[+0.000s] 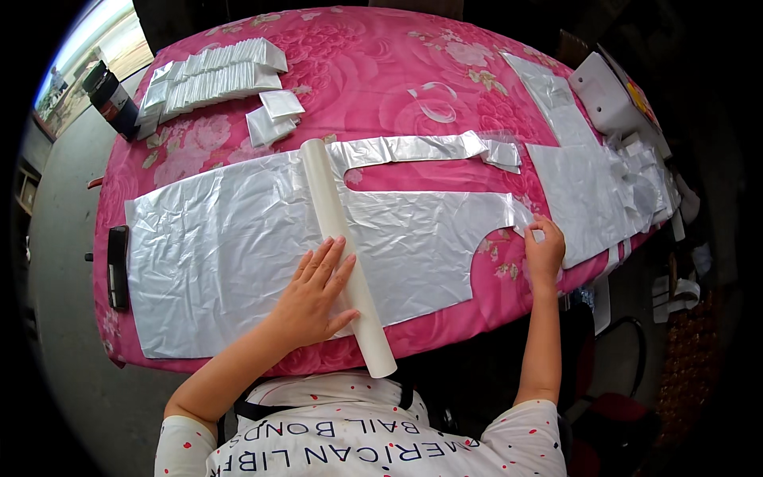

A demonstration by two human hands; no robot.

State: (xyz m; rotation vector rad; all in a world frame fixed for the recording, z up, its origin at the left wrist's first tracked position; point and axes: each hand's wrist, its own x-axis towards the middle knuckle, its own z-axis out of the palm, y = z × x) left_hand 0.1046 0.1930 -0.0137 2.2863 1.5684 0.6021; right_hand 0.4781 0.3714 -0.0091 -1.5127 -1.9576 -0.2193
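Note:
A thin white plastic apron (230, 246) lies spread on the table, with a curved cutout and a long strap (413, 149) reaching right. Across its middle rests a long white tube (326, 187), slightly slanted, its near end close to my body. My left hand (318, 290) lies flat on the tube and the film beside it, fingers stretched. At the apron's narrow right end, my right hand (544, 246) pinches the film's tip between thumb and fingers.
A pink flowered cloth (381, 71) covers the table. Folded white packets (214, 75) stand in rows at the far left, near a dark jar (114, 102). A black stapler-like object (118, 268) lies at the left edge. More plastic sheets (576, 199) and a white box (608, 94) sit right.

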